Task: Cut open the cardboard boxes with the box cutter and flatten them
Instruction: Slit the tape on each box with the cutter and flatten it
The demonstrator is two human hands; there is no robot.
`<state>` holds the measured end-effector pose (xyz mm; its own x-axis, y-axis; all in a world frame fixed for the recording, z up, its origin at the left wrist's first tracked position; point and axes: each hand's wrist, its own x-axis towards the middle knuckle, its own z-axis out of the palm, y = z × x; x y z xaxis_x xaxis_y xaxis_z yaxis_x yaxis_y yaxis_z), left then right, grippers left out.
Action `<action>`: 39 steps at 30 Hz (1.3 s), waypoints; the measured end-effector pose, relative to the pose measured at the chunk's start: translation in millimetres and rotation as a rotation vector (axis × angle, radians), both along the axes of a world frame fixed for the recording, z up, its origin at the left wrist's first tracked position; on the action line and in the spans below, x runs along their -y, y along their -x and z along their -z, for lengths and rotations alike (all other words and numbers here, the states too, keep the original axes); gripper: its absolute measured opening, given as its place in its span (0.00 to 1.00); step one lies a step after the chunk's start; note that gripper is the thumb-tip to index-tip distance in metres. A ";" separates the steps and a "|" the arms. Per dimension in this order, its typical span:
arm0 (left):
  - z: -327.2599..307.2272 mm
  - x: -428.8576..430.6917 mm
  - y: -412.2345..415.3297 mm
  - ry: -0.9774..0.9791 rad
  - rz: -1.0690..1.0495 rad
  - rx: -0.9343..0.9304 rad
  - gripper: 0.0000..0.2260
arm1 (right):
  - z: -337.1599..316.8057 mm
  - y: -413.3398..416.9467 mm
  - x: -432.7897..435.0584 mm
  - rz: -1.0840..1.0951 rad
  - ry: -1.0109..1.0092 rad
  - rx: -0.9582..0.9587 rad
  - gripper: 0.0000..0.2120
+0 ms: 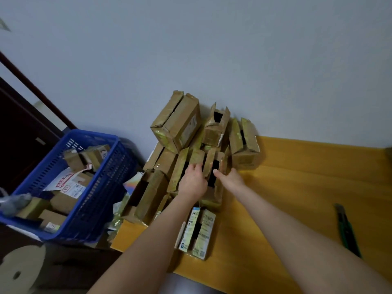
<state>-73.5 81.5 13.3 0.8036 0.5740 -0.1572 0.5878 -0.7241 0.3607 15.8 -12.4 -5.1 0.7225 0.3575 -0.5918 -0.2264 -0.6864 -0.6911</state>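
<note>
- Left hand [193,182]: fingers curled over a cardboard flap [197,157] in the middle of the pile of boxes [177,126]; which box the flap belongs to cannot be told.
- Right hand [232,178]: just beside the left, thumb at the dark mouth of an open box [212,198], fingers hidden behind its far flap — a pinch.
- Box cutter [347,230]: green, flat on the yellow table [297,177], well to the right of the right hand — untouched.
- Blue basket [101,187]: left of the left hand, holding more boxes.

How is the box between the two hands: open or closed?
Open. The box shows a dark gap between its flaps; left hand and right hand hold them.
</note>
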 end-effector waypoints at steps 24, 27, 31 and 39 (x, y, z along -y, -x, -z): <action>-10.7 40.4 -52.6 0.173 0.303 -0.059 0.23 | -14.9 -2.4 82.3 0.272 0.293 0.309 0.14; -7.6 66.8 -58.7 0.368 0.335 -0.056 0.26 | -8.7 3.8 105.7 0.441 0.240 0.272 0.11; -0.9 94.9 -67.2 0.485 0.381 -0.080 0.32 | 4.3 0.8 122.9 0.627 0.071 0.153 0.15; 20.0 139.7 -79.2 0.257 0.320 -0.259 0.49 | 38.2 -2.2 181.8 0.446 0.349 0.226 0.16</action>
<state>5.7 -58.2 -6.6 0.8494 0.2202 -0.4795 0.4438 -0.7898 0.4234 18.0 -194.2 -43.3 0.8792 -0.1964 -0.4340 -0.4184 -0.7539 -0.5065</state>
